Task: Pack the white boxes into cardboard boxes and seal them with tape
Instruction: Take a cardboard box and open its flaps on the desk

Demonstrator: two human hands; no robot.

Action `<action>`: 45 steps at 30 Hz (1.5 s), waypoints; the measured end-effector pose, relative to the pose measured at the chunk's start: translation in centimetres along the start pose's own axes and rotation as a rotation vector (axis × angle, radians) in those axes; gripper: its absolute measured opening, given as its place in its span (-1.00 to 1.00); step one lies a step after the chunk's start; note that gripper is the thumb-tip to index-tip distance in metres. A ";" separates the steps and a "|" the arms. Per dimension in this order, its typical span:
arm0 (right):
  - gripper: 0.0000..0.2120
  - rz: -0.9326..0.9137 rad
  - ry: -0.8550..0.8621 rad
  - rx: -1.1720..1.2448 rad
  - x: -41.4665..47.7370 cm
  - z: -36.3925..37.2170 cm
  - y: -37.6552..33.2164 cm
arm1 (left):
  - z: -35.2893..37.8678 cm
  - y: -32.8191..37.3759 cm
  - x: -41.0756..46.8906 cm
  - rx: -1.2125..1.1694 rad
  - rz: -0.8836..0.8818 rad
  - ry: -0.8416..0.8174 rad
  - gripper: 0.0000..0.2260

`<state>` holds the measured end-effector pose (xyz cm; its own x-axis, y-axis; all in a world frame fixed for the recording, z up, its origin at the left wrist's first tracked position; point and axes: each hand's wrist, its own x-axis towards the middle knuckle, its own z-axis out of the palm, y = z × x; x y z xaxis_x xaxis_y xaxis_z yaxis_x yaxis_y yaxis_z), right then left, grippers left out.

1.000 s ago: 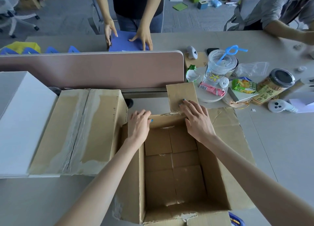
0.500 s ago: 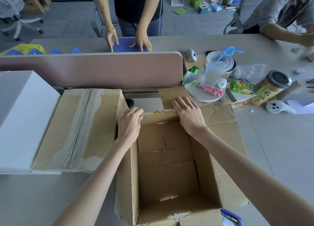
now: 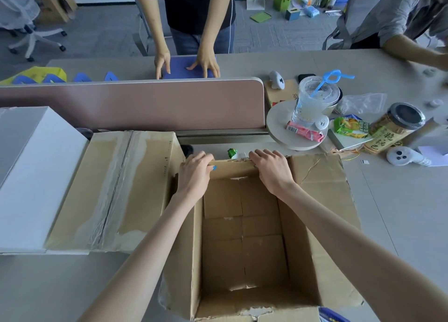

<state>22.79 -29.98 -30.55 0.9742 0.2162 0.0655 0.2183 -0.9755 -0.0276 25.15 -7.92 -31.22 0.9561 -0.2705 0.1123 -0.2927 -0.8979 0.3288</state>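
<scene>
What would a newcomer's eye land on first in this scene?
An empty open box sits dead centre, with the left hand and right hand both gripping its far flap. Left of it lies a taped box, then a white box; a cup with a blue straw stands back right.

Both my hands grip the far flap (image 3: 232, 169) of an open cardboard box (image 3: 242, 253) standing on the grey surface (image 3: 400, 212). My left hand (image 3: 194, 175) curls its fingers (image 3: 202, 156) over the flap's left end, thumb on the inner side; my right hand (image 3: 272, 172) hooks over the edge near the right corner. The box's right flap (image 3: 322, 176) lies spread outward. Just beside the box's left wall sits a sealed cardboard box (image 3: 116, 188), tape along its seam, with a white box (image 3: 36, 176) against its left side. A pink divider (image 3: 145, 103) runs behind them. To the right, a plastic cup (image 3: 309, 101) with a blue straw stands on a round white stand (image 3: 278, 125), near a jar (image 3: 395, 125).
</scene>
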 end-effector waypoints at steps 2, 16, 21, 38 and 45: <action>-0.63 0.016 -0.039 0.012 0.4 0.5 0.5 | 0.8 0.1 0.7 0.018 0.008 -0.034 -0.87; -0.59 0.042 -0.074 0.025 -0.4 -0.3 0.4 | 0.4 0.8 0.1 0.130 0.059 -0.138 -0.59; -0.51 -0.021 -0.082 0.011 -3.2 -3.7 -1.2 | -2.7 2.5 -3.4 0.185 0.091 -0.134 -0.54; -0.55 -0.291 0.000 0.132 -15.5 -9.7 -18.0 | -14.3 -0.4 -25.6 0.255 -0.046 0.047 -0.55; -0.51 -0.385 -0.002 0.190 -14.0 -11.2 -27.0 | -19.3 -7.5 -30.4 0.267 -0.187 0.141 -0.55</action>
<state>2.62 -7.11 -19.52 0.8193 0.5636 0.1055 0.5730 -0.7985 -0.1847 -1.93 13.78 -19.04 0.9765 -0.0590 0.2074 -0.0813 -0.9916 0.1010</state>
